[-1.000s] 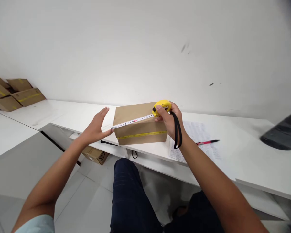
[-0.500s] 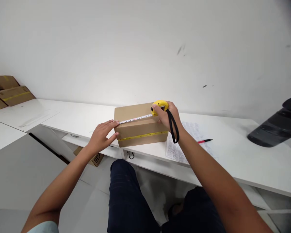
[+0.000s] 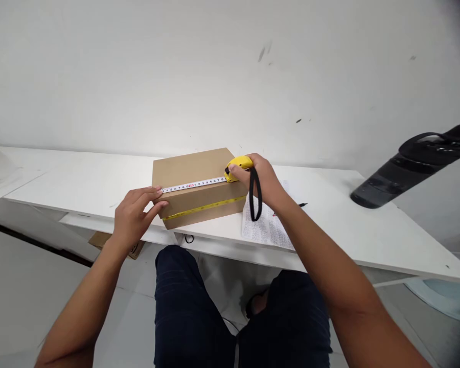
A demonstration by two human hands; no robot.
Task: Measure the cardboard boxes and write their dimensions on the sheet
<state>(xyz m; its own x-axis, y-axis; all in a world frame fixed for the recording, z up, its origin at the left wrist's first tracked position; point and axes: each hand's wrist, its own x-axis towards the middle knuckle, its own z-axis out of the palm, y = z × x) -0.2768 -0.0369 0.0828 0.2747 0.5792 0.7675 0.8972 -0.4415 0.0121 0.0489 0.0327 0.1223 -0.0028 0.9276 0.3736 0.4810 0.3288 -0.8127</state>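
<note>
A brown cardboard box (image 3: 189, 162) with a strip of yellow tape along its front lies on the white table. Across its top, near the front edge, stretches the numbered blade (image 3: 193, 185) of a yellow tape measure (image 3: 240, 163). My left hand (image 3: 135, 212) presses the blade's free end at the box's left edge, fingers above and thumb against the front; the tip is hidden under the fingers. My right hand (image 3: 267, 181) is wrapped around the tape measure's case at the box's right end, its black wrist strap (image 3: 256, 197) hanging down.
To the right of the box lies a sheet of paper (image 3: 258, 225) covered in writing, with a pen (image 3: 303, 205) partly behind my right forearm. A dark bottle (image 3: 391, 176) stands farther right. Another cardboard box (image 3: 99, 239) sits below the table at left. A wall rises behind the table.
The view has swung right, so the stacked boxes at far left have nearly left the picture and the bottle shows more fully. Both hands stay on the tape measure across the box.
</note>
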